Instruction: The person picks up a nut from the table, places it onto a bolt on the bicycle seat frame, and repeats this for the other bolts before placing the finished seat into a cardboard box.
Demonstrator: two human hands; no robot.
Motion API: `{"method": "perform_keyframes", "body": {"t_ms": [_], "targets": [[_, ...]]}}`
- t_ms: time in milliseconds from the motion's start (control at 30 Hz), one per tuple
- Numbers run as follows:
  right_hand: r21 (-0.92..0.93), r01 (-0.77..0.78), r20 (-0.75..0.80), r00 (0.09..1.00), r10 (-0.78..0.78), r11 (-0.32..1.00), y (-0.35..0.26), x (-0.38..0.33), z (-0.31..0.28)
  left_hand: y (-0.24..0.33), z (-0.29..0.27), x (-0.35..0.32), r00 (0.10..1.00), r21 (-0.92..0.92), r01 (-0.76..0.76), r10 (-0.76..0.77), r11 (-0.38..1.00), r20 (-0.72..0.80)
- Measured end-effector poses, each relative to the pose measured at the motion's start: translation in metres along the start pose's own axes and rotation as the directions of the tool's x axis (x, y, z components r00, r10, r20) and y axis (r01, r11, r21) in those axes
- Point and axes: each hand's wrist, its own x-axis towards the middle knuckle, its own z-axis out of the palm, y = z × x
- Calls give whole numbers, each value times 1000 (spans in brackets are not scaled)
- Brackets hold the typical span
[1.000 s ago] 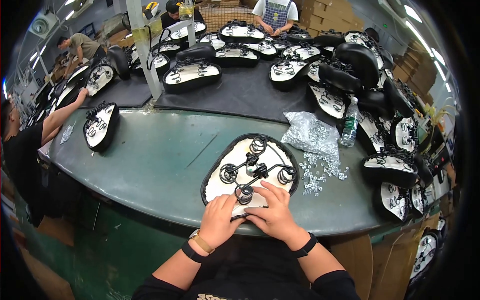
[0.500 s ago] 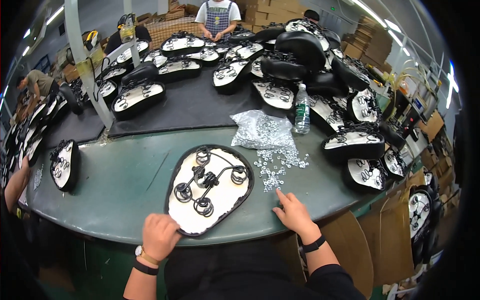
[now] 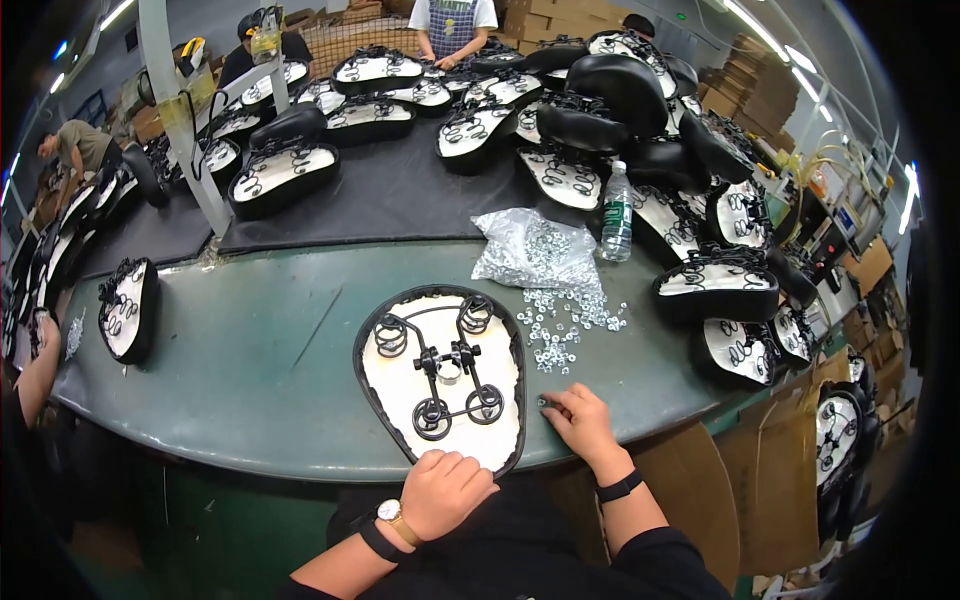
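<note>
A bicycle saddle (image 3: 400,370) lies upside down on the green table in front of me, its white underside and black springs facing up. My left hand (image 3: 447,493) is closed on the saddle's near narrow end. Right of the saddle, my right hand (image 3: 582,420) pinches a small metal nut (image 3: 542,402) between thumb and forefinger, low over the tabletop. Loose nuts (image 3: 556,350) are scattered beyond that hand. They trail from a clear plastic bag (image 3: 535,252) full of them.
A water bottle (image 3: 617,215) stands beside the bag. Many saddles pile up at the back and right, including a black one (image 3: 620,90). One saddle (image 3: 130,312) rests at the left, near another person's hand (image 3: 45,335). A person in an apron (image 3: 452,30) stands across the table.
The saddle has turned on the table and shifted slightly right. My left hand has moved right along with its narrow end. My right hand has drawn back from the loose nuts, pinching one.
</note>
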Motion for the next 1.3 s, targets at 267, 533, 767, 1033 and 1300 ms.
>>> {"method": "perform_keyframes", "body": {"t_ms": [267,533,767,1033,1300], "targets": [[-259,203,-64,972,-227,944,-14,1,-6,-23,-28,-37,969,-2,146,-143,989,-201],[172,296,-68,955,-289,939,-107,0,-11,-8,-1,-10,948,-81,200,-214,976,-235],[599,-449,490,860,141,663,-121,-15,-6,-7,-17,-11,899,-175,200,-251,964,-359],[542,-697,728,669,152,469,-129,1,-6,-6,-31,-6,902,81,232,-183,969,-390],[348,170,64,977,-204,922,-117,-6,9,-41,-40,10,890,-44,408,-407,912,-206]]}}
